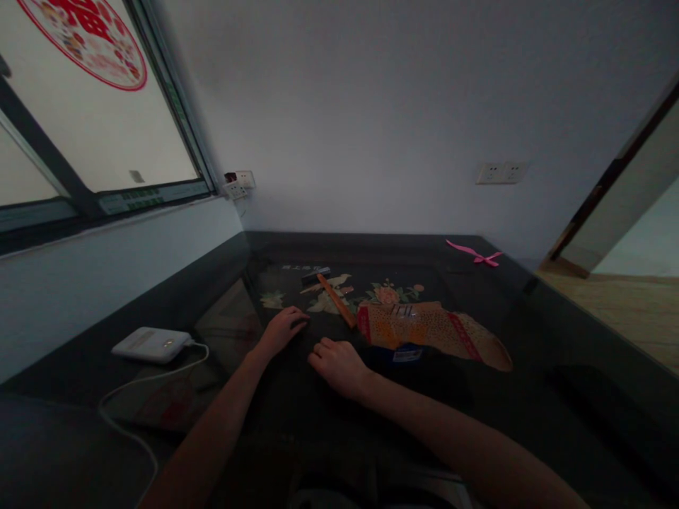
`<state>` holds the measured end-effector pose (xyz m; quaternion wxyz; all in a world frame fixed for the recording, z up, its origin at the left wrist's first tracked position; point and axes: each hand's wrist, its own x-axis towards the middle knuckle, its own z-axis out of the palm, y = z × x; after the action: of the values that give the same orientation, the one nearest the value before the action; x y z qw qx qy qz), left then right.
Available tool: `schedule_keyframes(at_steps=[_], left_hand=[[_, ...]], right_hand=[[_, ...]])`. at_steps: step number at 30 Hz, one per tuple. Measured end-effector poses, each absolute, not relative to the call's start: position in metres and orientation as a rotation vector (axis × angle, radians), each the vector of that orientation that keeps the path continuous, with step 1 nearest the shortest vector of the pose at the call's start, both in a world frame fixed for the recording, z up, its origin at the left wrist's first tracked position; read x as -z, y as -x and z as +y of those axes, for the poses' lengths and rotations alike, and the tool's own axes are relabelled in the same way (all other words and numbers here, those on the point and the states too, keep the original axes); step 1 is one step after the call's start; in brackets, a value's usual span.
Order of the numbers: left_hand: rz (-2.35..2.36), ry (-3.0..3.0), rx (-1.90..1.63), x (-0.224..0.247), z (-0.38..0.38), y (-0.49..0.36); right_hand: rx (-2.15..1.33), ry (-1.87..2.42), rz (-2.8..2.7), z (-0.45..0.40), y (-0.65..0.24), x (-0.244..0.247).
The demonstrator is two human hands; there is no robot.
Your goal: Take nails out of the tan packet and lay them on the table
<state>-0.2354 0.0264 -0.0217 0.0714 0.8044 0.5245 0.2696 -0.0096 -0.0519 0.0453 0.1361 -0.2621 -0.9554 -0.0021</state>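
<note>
Right hand (339, 365) beside dark labelled packet (414, 358)

Worktop (371, 247): I see a dark, glossy surface, far edge along the wall, flowers (390, 293) patterning its middle.
White device (151, 344): near the left edge, its cable (127, 384) trailing toward the near edge.
Wooden strip (338, 302): slanted mid-worktop, far end beside a small dark piece (315, 277).
Spotted tan piece (438, 326): red-banded, toward the right edge.
Pink bow (485, 259): near the far right corner.
</note>
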Motion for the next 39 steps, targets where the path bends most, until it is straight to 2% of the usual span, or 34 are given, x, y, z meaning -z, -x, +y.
schedule_keyframes(at_steps=[9,24,39], left_hand=[[1.641,-2.493,-0.774,0.020,0.022,0.229],[1.601,-2.439,-0.842,0.022,0.029,0.225],[1.563,-2.366,-0.966,0.025,0.032,0.232]], right_hand=[[0.169,0.801,-2.776,-0.001,0.052,-0.018],[0.097,0.979,-2.614,0.018,0.044,-0.003],[-0.056,0.906,-2.475,0.008,0.040,-0.014]])
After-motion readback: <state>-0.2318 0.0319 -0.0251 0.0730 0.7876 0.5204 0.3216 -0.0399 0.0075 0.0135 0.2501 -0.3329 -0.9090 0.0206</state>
